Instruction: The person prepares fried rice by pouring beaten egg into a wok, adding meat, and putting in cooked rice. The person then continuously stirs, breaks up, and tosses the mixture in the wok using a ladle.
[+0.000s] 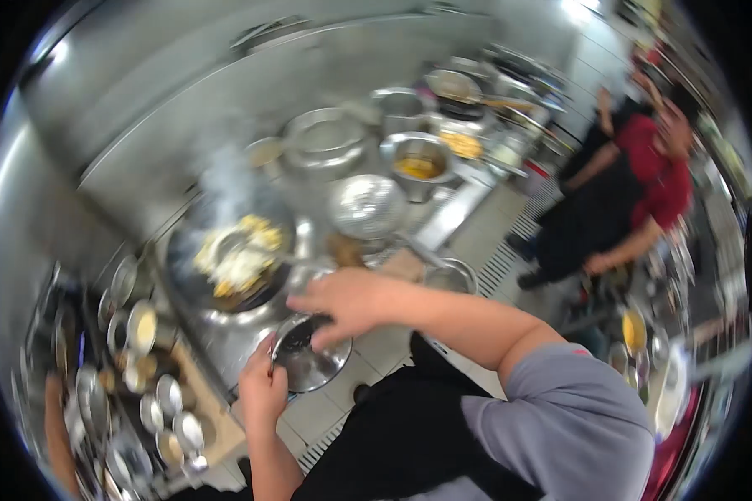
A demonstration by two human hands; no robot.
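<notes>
My left hand grips the rim of a shiny metal bowl, which is tilted and looks nearly bare inside, with small white bits. Over that bowl is my right hand, its thumb and fingers apart and slightly blurred, holding nothing I can see. Just beyond it, a steaming dark wok holds white rice and yellow pieces that look like egg. A metal ladle rests in the wok, its handle pointing toward my right hand.
Behind stand a perforated metal strainer, a pot of orange liquid and a large steel pot. Several small bowls crowd the left counter. A person in a red shirt stands at right, another behind. An arm shows at far left.
</notes>
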